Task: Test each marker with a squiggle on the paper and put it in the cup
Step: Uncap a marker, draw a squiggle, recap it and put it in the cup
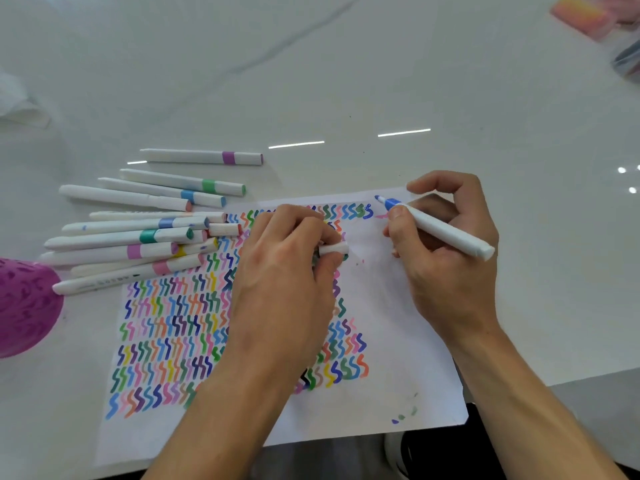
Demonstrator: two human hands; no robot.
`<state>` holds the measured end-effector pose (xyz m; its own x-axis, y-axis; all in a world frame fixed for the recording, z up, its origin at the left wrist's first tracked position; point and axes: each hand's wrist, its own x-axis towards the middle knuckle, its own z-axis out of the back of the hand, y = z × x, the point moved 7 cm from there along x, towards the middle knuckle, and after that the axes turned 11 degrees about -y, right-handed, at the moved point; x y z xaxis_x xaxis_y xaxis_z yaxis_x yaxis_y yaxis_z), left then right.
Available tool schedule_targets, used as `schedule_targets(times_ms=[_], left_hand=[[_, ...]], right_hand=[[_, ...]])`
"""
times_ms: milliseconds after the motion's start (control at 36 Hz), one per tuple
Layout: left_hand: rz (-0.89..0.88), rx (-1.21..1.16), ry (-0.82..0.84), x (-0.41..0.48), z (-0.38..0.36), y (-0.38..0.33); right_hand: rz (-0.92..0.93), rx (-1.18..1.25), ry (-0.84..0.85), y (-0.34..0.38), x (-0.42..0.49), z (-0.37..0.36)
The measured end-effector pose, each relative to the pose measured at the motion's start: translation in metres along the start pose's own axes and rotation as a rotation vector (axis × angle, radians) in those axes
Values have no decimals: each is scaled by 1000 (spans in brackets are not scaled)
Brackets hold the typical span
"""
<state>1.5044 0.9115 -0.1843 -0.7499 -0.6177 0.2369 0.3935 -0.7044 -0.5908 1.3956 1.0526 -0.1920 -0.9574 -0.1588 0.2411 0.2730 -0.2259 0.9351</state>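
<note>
Two hands are working over the paper (391, 306), which is lying on the white table (346, 81) and is covered in rows of coloured squiggles. We are seeing the right hand (446, 258) gripping an uncapped blue marker (436, 226) between thumb and fingers, its tip pointing up and to the left, close above the top edge of the sheet, just beside the last blue squiggle (367, 211). The left hand (287, 268) is resting on the paper with its fingers curled, pinching a white cap (333, 248) against the thumb. Many capped markers (138, 233) are lying in a loose pile to the left of the sheet, a few of them overlapping its corner. We are catching only part of the purple cup (24, 306) at the left edge, just beside the pile.
</note>
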Motion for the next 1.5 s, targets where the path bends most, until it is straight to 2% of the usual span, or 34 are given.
schedule_targets(times_ms=[194, 472, 583, 750, 917, 1167, 1500], left_hand=[[54, -59, 10, -1, 6, -1], [140, -168, -64, -8, 24, -4], [189, -208, -63, -16, 28, -4], [317, -475, 3, -23, 31, 0], [332, -628, 84, -28, 32, 0], [359, -730, 136, -31, 34, 3], [366, -655, 87, -30, 35, 10]], right_hand=[[56, 30, -45, 23, 2, 9], [-225, 250, 147, 30, -14, 5], [-250, 295, 174, 35, -21, 5], [-225, 290, 186, 48, -29, 3], [-234, 238, 225, 52, -35, -1], [-239, 203, 294, 52, -36, -8], [-296, 300, 353, 45, -37, -19]])
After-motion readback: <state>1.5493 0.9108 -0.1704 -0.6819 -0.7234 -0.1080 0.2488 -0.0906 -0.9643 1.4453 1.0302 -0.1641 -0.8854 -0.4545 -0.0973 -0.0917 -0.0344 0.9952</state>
